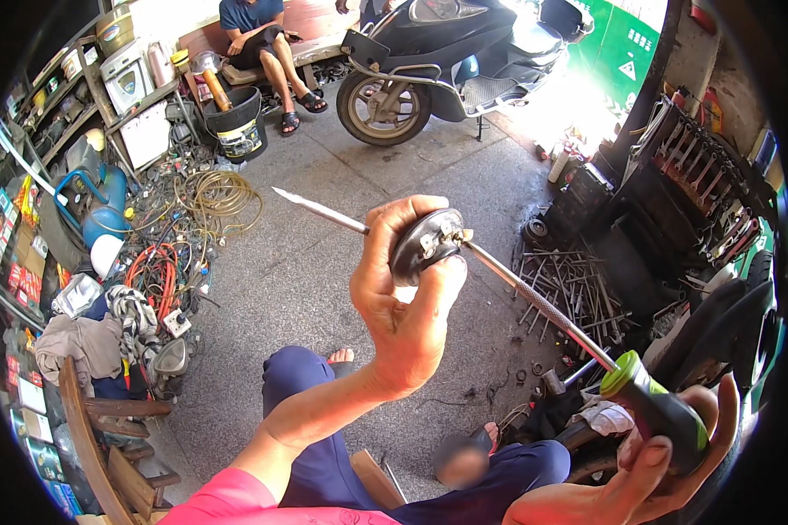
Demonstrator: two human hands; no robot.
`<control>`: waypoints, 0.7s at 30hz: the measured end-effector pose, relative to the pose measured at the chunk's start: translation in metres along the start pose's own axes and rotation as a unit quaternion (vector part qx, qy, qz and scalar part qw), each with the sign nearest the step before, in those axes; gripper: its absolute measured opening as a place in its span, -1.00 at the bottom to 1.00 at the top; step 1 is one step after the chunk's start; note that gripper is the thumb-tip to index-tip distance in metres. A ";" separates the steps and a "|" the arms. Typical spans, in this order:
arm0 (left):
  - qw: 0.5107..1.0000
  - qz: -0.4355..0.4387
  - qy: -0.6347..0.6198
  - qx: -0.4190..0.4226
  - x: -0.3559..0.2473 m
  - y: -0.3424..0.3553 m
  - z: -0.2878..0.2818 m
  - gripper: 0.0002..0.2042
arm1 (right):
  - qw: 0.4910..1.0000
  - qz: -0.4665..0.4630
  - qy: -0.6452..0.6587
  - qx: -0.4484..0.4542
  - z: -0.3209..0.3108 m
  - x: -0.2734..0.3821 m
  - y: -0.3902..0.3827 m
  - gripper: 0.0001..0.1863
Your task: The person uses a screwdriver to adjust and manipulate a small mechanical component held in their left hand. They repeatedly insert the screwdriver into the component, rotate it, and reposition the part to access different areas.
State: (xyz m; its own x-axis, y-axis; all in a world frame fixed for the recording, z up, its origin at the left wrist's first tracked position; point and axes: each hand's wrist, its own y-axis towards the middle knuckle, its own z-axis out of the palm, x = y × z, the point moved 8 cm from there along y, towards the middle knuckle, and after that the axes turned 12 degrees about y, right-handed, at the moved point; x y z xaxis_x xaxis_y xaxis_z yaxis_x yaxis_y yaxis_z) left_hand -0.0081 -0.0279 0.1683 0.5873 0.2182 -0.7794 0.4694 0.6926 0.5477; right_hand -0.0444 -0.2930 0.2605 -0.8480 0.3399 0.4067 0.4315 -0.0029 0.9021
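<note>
My left hand is raised over the floor, thumb and fingers closed round a black round disc horn with metal terminals at its middle. A pointed metal rod sticks out to the left from behind that hand's fingers; its other end is hidden. Low on the right, my right hand grips the green-and-black handle of a long-shafted screwdriver. The screwdriver's tip meets the small brass-coloured screw at the horn's middle, though firm contact is hard to judge.
A black scooter stands at the back; a person sits beside it. Coiled hose, cables and rags lie left, near a wooden stool. Right are scattered metal rods and a wrench rack.
</note>
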 end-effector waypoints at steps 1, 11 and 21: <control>1.000 0.008 0.004 0.004 0.000 0.000 0.000 -0.58 | 0.998 -0.027 -0.029 -0.054 -0.003 0.001 -0.003 -0.38; 1.000 0.019 -0.001 0.002 -0.001 -0.001 -0.001 -0.58 | 0.999 -0.044 0.010 0.031 0.004 0.000 0.009 -0.30; 0.990 0.131 -0.054 -0.004 -0.029 -0.003 -0.007 -0.59 | 0.999 -0.012 0.045 0.009 -0.009 0.004 0.003 -0.34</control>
State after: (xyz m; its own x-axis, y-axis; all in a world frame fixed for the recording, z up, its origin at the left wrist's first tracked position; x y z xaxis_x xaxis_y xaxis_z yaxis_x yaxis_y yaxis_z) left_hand -0.0319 -0.0317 0.1870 0.7553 0.3176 -0.5733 0.2860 0.6273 0.7243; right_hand -0.0495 -0.2998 0.2658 -0.8819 0.2529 0.3980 0.4161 0.0203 0.9091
